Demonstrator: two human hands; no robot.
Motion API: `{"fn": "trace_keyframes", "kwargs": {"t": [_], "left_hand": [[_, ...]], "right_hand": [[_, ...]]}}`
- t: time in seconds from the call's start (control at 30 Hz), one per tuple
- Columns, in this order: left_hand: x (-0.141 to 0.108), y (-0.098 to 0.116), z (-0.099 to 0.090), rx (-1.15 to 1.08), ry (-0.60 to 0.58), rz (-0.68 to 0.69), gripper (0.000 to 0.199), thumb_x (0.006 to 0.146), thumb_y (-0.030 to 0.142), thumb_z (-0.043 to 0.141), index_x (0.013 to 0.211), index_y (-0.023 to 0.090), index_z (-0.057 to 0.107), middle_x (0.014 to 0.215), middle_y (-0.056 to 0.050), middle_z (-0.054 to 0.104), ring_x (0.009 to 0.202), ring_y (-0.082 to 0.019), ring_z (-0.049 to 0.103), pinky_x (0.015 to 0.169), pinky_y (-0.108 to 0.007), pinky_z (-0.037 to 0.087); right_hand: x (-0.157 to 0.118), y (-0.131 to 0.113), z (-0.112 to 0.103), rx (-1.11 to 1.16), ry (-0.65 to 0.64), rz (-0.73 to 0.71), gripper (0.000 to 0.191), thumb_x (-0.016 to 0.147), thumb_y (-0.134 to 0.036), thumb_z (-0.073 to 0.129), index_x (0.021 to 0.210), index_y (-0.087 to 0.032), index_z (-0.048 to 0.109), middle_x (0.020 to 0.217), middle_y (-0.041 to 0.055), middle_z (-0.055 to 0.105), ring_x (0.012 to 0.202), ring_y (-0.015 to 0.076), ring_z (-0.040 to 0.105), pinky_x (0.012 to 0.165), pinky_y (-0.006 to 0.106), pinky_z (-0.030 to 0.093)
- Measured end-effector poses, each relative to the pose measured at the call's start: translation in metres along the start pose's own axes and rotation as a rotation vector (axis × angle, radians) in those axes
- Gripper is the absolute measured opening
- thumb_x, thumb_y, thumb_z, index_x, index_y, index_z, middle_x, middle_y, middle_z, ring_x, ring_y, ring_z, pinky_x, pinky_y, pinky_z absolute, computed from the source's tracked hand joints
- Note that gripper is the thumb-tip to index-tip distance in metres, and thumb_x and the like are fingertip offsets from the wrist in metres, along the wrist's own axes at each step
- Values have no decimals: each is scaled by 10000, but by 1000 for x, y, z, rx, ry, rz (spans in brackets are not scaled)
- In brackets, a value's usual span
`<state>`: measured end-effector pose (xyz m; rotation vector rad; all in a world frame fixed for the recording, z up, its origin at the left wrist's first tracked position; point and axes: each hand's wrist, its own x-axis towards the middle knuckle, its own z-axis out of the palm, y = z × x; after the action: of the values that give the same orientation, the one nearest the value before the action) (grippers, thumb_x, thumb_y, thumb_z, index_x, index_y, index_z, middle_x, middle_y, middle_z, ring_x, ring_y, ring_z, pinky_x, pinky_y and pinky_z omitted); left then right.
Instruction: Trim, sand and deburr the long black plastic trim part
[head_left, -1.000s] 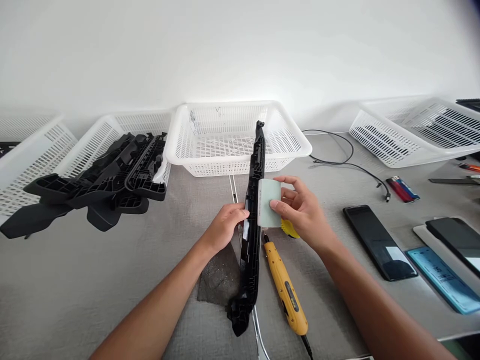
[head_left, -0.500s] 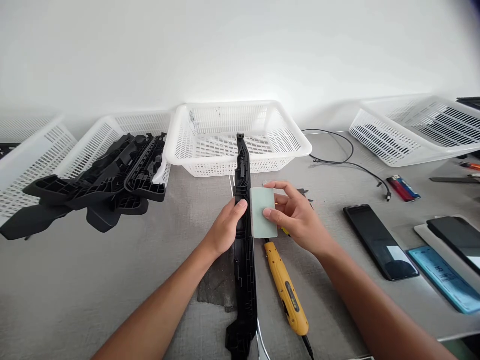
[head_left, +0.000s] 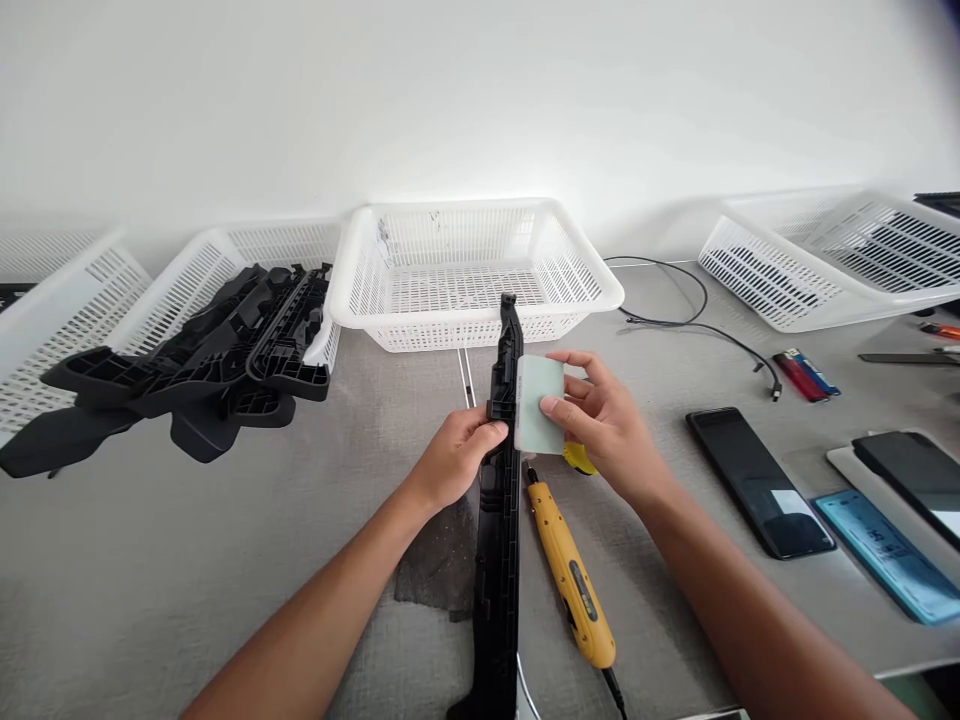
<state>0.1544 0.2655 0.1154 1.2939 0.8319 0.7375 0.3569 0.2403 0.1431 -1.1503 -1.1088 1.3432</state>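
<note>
My left hand (head_left: 466, 452) grips a long black plastic trim piece (head_left: 499, 530), thumb on its near face; the piece stretches from the bottom edge of the view toward the middle basket. Between the fingers and thumb of my right hand (head_left: 600, 420) is a flat pale green rectangular pad (head_left: 541, 405), its left edge against the right side of the trim. Just below the pad lies a yellow corded handheld tool (head_left: 574, 575) with a dark tip. Something yellow and round (head_left: 579, 458) shows partly behind my right hand. A dark cloth-like patch (head_left: 435, 565) lies under the trim.
A white basket (head_left: 472, 335) stands at the back middle. Black plastic parts (head_left: 247, 370) overhang another basket on the left. To the right are a tilted basket (head_left: 787, 300), a cable (head_left: 705, 325), lighters (head_left: 806, 375), a black phone (head_left: 757, 485) and a blue-screened device (head_left: 889, 555).
The trim piece has shifted slightly right and its far end sits lower in view. Both hands moved a little right with it, and the pad is slightly farther up.
</note>
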Motion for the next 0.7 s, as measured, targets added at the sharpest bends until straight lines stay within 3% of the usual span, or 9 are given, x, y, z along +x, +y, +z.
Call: {"fn": "trace_keyframes", "kwargs": {"t": [0.13, 0.23, 0.47, 0.6, 0.7], "left_hand": [[0, 1, 0, -51, -3, 1, 227, 944, 377, 562, 811, 206, 630, 838, -21, 681, 841, -231, 624, 834, -337, 484], [1, 0, -1, -95, -23, -10, 231, 958, 379, 550, 876, 200, 671, 855, -21, 691, 869, -231, 623, 850, -329, 486], [2, -4, -3, -154, 21, -26, 260, 951, 389, 545, 784, 200, 609, 744, 4, 602, 750, -197, 553, 732, -305, 458], [2, 0, -1, -96, -12, -28, 224, 940, 373, 558, 806, 199, 601, 769, 7, 594, 747, -189, 537, 731, -303, 437], [3, 4, 0, 3, -39, 24, 212, 932, 346, 552, 781, 201, 588, 767, 13, 582, 736, -181, 508, 714, -298, 413]], "right_hand": [[1, -1, -3, -7, -92, 39, 534, 874, -481, 857, 1243, -283, 524, 914, -2, 722, 655, 157, 633, 535, 272, 539], [2, -1, -5, 4, -38, 10, 549, 870, -472, 867, 1247, -283, 516, 932, 4, 731, 682, 166, 653, 536, 267, 535], [0, -1, -2, 14, -141, 38, 510, 891, -461, 860, 1221, -274, 520, 886, -14, 719, 643, 135, 607, 530, 244, 488], [-3, -5, 0, 46, -47, -25, 516, 895, -452, 860, 1236, -286, 510, 899, -12, 729, 629, 136, 606, 508, 241, 476], [-3, -5, 2, 44, -99, -9, 522, 900, -462, 851, 1258, -283, 517, 890, -9, 724, 638, 147, 617, 516, 255, 493]]}}
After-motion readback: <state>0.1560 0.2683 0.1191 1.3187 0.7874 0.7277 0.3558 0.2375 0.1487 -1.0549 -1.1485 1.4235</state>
